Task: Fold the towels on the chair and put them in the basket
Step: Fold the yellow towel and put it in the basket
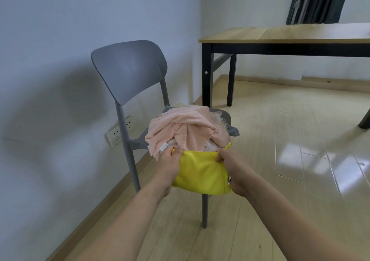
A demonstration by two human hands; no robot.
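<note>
Yellow towel point(202, 172) between pinching fingers point(219, 157)

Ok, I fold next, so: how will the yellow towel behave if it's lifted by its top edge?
Probably floppy: the yellow towel drapes over the chair edge where the left hand and right hand pinch it. Likely light, since it looks thin. It may drag the pink towel lying against it.

Smooth yellow cloth point(202, 172), glossy floor point(300, 160)
</note>
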